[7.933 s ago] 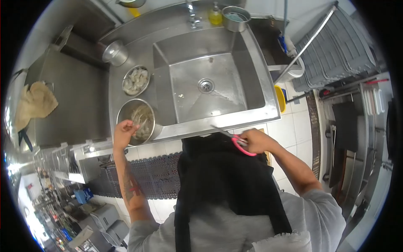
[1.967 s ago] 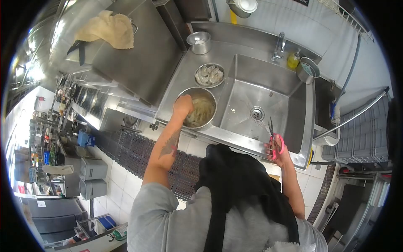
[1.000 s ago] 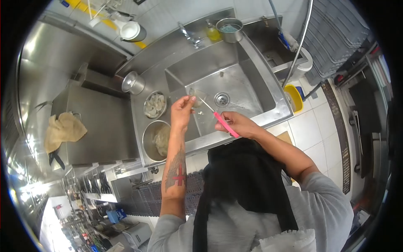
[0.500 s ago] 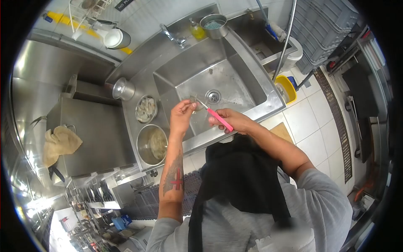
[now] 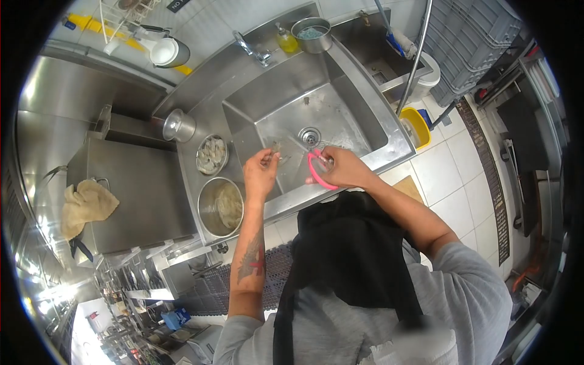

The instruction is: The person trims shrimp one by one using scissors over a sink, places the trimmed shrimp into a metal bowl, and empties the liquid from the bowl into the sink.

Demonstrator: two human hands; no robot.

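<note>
pink-handled scissors [image 5: 322,176] in right hand [image 5: 345,170], fingers closed through loops, blade spread unclear | left hand [image 5: 260,174] pinches raw shrimp [image 5: 277,148] over sink basin [image 5: 356,118], likely so drips land inside | steel pot [image 5: 208,202], shrimp dish [image 5: 198,160] left of basin, seemingly for easy reach

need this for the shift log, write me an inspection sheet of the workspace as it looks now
surface: steel sink streaked, a dark bit beyond the drain
job's things: pink-handled scissors, blades blurred; shrimp in a dish and a pot left of the sink
clutter: yellow liquid bottle behind the sink, cloth at far left
hands: left hand pinches a shrimp over the sink; right hand holds the scissors
cables: nothing seen
surroundings: yellow bucket on tiled floor, gray crates stacked at right
</note>
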